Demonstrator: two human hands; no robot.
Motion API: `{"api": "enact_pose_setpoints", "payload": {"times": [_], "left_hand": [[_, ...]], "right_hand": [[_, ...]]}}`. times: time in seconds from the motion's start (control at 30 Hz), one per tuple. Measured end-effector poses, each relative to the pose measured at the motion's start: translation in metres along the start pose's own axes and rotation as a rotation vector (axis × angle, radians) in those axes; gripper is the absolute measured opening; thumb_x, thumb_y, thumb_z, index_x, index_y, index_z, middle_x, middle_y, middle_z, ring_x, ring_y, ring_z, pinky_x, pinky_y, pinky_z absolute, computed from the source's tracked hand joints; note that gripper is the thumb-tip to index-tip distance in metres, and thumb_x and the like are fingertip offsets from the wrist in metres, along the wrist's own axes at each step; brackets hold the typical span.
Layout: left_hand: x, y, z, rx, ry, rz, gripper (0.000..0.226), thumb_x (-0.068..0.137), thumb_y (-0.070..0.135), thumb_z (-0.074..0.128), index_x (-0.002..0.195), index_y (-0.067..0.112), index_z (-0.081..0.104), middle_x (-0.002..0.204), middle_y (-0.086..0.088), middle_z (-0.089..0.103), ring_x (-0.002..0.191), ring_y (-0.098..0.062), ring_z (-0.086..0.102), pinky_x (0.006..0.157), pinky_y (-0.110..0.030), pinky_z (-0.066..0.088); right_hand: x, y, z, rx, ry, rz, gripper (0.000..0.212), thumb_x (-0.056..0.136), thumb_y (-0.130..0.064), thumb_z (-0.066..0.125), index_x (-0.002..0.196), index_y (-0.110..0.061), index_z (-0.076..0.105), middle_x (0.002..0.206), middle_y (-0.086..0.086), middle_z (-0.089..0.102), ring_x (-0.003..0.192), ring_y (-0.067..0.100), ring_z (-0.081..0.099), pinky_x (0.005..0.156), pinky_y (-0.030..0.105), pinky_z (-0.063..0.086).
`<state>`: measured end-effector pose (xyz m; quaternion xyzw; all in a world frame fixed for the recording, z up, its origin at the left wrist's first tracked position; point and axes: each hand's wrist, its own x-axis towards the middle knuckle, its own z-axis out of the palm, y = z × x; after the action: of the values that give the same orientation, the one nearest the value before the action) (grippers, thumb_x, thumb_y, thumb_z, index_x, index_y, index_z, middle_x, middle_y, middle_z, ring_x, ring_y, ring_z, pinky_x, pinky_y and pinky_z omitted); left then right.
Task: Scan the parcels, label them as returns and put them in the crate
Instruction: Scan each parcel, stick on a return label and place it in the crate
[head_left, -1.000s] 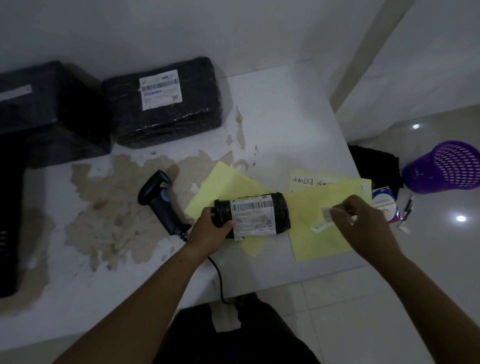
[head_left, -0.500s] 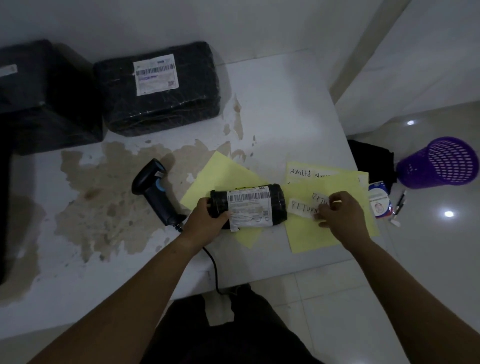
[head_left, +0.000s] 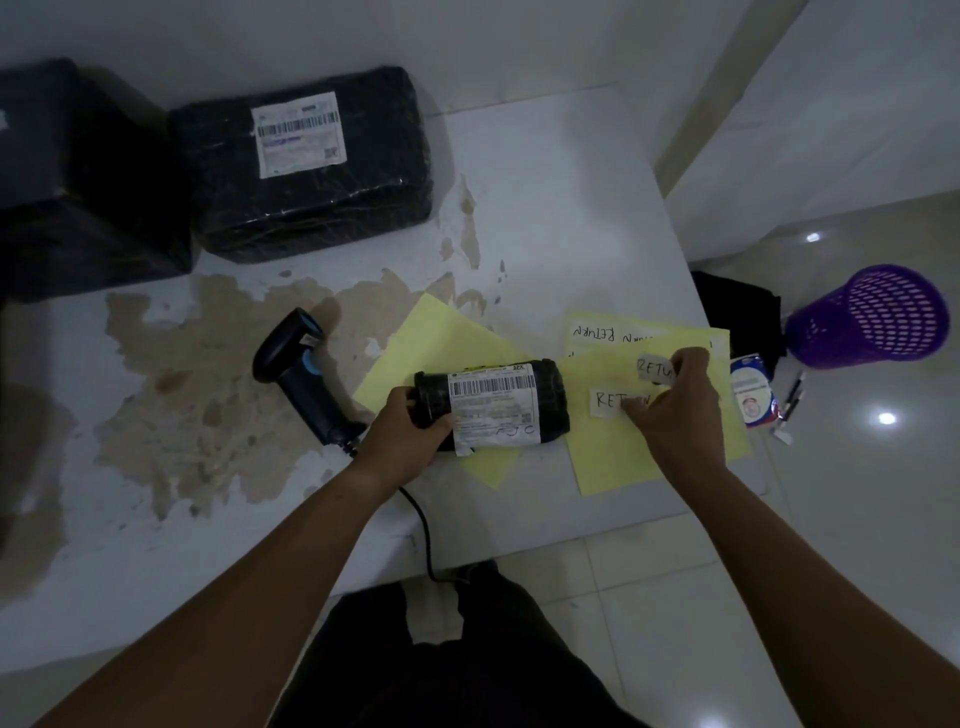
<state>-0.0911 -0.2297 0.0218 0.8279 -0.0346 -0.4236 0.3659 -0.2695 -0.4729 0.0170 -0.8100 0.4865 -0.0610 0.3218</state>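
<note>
Small rolled parcel (head_left: 493, 408), black wrap, barcode label up: lying on yellow sheets on the worktop (head_left: 545, 208), unmoved since a second ago. Left hand (head_left: 410, 431) still clasps its left end. Right hand (head_left: 675, 410): earlier lifted with a slip, now down on the yellow sheet (head_left: 613, 457), fingers pinching a white "RETURN" label (head_left: 610, 402); a second label (head_left: 653, 370) beside it. Scanner (head_left: 301, 374) just left. Larger parcel (head_left: 306, 161) well behind.

At frame centre we see a small black cylindrical parcel (head_left: 491, 409) lying sideways, white barcode label up. Right of it, white handwritten return stickers (head_left: 610, 402) on yellow backing. Upper left, two large black parcels (head_left: 306, 166).
</note>
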Motion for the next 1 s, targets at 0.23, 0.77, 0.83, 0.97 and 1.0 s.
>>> {"api": "enact_pose_setpoints", "payload": {"times": [0.23,0.77,0.83,0.97,1.0], "left_hand": [[-0.005,0.004,-0.003,0.014,-0.004,-0.007,0.057,0.093,0.037,0.069,0.139,0.016,0.040,0.130,-0.003,0.057,0.116,-0.025,0.059,0.096,-0.048,0.054],[-0.007,0.003,-0.001,-0.035,0.005,0.014,0.070,0.078,0.051,0.081,0.133,0.022,0.050,0.123,0.006,0.064,0.109,-0.011,0.063,0.095,-0.037,0.056],[-0.009,0.004,0.001,-0.010,0.029,0.040,0.078,0.068,0.059,0.084,0.129,0.021,0.053,0.119,0.009,0.066,0.105,-0.008,0.065,0.091,-0.033,0.057],[-0.007,0.005,0.005,0.045,0.072,0.058,0.067,0.077,0.041,0.084,0.129,0.015,0.052,0.120,0.005,0.062,0.106,-0.013,0.061,0.089,-0.034,0.054],[-0.007,0.005,0.005,0.056,0.072,0.053,0.063,0.081,0.035,0.083,0.131,0.014,0.049,0.120,0.004,0.059,0.108,-0.014,0.059,0.089,-0.033,0.052]], "right_hand": [[-0.032,-0.049,0.009,0.136,-0.073,-0.240,0.015,0.093,-0.027,0.063,0.092,-0.019,0.051,0.082,-0.001,0.060,0.064,0.017,0.060,0.055,0.043,0.053],[-0.052,-0.089,0.072,-0.241,-0.204,-0.468,0.019,0.088,-0.032,0.068,0.080,-0.020,0.056,0.073,-0.003,0.062,0.066,0.019,0.058,0.054,0.032,0.049],[-0.052,-0.088,0.073,-0.260,-0.203,-0.473,0.020,0.087,-0.034,0.069,0.081,-0.020,0.056,0.073,-0.003,0.062,0.067,0.020,0.059,0.055,0.032,0.050],[-0.050,-0.086,0.071,-0.246,-0.194,-0.387,0.029,0.086,-0.043,0.071,0.091,-0.021,0.052,0.073,-0.005,0.061,0.063,0.017,0.060,0.054,0.031,0.051],[-0.048,-0.084,0.068,-0.236,-0.189,-0.345,0.033,0.086,-0.045,0.070,0.094,-0.022,0.049,0.074,-0.006,0.061,0.064,0.017,0.059,0.053,0.031,0.049]]}}
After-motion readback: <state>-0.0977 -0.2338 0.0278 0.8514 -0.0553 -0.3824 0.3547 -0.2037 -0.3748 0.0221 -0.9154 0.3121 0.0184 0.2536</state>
